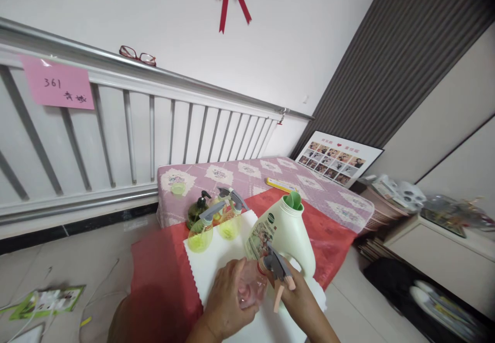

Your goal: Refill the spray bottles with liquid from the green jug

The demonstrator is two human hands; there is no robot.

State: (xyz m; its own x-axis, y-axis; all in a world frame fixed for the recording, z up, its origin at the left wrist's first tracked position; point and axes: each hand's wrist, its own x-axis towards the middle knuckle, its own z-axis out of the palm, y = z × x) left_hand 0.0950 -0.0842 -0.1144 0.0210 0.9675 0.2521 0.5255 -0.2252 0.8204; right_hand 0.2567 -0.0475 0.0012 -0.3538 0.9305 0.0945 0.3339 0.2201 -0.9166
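My left hand [226, 301] wraps around a small clear pink spray bottle [251, 287] held low over a white cloth [216, 252]. My right hand [299, 299] grips its grey and pink trigger spray head [279, 271] at the bottle's neck. Just behind them stands a large pale green detergent jug [284, 234] with a green funnel [294, 199] in its mouth. Two yellow-green spray bottles [201, 232] [230, 224] and a dark green pump bottle [196, 210] stand to the left on the cloth's far end.
A red cloth [154, 276] covers the near table; a pink patterned cloth [255, 175] covers the far part, with a green cap [178, 189] and a yellow strip [280, 184] on it. A white radiator [116, 136] runs behind. A framed photo collage [336, 158] and clutter sit at right.
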